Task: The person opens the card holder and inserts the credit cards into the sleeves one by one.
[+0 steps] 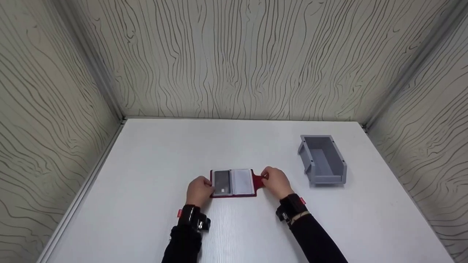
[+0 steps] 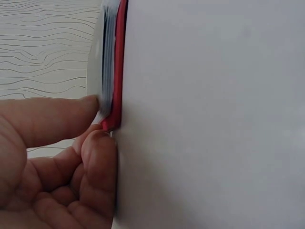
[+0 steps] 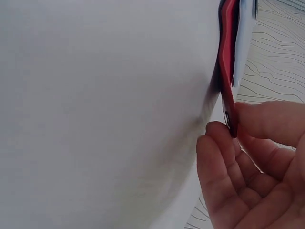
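A red card holder (image 1: 234, 196) lies spread out on the white table, with clear sleeves inside. A dark card (image 1: 222, 179) shows in its left sleeve, and the right sleeve (image 1: 242, 181) looks whitish. My left hand (image 1: 199, 190) pinches the holder's left edge; in the left wrist view the thumb (image 2: 62, 119) presses on the stack of sleeves (image 2: 108, 62), curled fingers beneath the red cover (image 2: 119, 71). My right hand (image 1: 277, 181) pinches the closing strap (image 1: 259, 181) at the right side. The right wrist view shows this strap (image 3: 227, 95) between thumb and fingertips.
A grey plastic bin (image 1: 323, 160) stands on the table to the right of my right hand. Wood-patterned panels (image 1: 234, 58) rise behind the table (image 1: 164, 146) and at both sides.
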Tool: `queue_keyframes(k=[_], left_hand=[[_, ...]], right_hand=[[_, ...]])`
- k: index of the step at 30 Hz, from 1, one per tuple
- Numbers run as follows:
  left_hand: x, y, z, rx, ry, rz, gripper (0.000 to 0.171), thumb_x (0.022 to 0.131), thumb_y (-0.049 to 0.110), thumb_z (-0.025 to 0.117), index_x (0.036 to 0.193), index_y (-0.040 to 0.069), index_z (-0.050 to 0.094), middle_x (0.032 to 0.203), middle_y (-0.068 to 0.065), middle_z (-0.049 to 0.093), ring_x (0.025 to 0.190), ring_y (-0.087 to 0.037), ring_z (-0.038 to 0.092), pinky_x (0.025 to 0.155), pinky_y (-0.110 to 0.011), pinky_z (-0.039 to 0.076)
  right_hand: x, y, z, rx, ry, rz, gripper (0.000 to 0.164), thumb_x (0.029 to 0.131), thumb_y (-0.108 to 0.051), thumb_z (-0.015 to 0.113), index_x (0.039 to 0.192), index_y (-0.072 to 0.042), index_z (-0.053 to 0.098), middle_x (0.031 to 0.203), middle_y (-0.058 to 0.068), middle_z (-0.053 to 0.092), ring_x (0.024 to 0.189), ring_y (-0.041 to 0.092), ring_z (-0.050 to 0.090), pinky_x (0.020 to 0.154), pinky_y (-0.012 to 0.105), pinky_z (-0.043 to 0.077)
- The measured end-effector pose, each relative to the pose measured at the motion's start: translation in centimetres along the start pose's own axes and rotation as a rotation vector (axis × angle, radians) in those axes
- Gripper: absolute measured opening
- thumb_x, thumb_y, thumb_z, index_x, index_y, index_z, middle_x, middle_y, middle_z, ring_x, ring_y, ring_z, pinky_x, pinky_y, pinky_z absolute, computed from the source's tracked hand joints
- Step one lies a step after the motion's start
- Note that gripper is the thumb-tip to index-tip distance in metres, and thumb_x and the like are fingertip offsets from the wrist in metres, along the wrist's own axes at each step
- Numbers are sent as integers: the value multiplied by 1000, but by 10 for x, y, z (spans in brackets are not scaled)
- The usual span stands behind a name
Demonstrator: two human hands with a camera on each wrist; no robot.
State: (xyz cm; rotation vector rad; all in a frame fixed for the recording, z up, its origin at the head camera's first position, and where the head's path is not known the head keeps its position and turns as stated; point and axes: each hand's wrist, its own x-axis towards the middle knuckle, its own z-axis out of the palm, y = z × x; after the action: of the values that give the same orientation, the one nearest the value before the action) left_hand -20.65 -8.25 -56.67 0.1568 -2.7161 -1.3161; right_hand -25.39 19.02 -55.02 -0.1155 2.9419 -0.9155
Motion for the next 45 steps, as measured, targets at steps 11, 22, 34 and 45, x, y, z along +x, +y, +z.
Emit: queue_keyframes(k=[11, 22, 34, 45], left_hand=[[1, 1, 1, 14, -6, 5, 13, 76, 4, 75, 82, 1, 64, 74, -3, 61, 71, -20, 57, 67, -37, 48], [-3, 1, 0, 30, -11, 28, 16, 77, 7, 76, 84, -1, 64, 74, -5, 60, 72, -21, 57, 68, -38, 47], [-7, 16, -6, 80, -20, -54, 25, 81, 13, 74, 92, -7, 64, 81, -12, 64, 79, -29, 61, 74, -43, 50], [-6, 19, -2, 87, -32, -49, 25, 79, 12, 75, 90, -7, 64, 77, -11, 62, 75, -28, 60, 71, -43, 50]], right_hand=[[0, 4, 1, -15, 3, -39, 11, 85, -2, 68, 95, -2, 66, 79, 6, 60, 77, 22, 55, 73, 39, 47], [2, 2, 1, -3, -9, -17, 10, 85, -2, 68, 95, -2, 66, 79, 5, 58, 76, 22, 54, 73, 39, 46], [0, 1, 2, -21, 11, -34, 10, 83, 0, 68, 93, 0, 66, 78, 6, 60, 76, 22, 56, 75, 40, 47], [-1, 3, 1, 2, 14, -41, 12, 83, 0, 68, 94, 0, 66, 79, 6, 60, 78, 23, 56, 76, 40, 47]])
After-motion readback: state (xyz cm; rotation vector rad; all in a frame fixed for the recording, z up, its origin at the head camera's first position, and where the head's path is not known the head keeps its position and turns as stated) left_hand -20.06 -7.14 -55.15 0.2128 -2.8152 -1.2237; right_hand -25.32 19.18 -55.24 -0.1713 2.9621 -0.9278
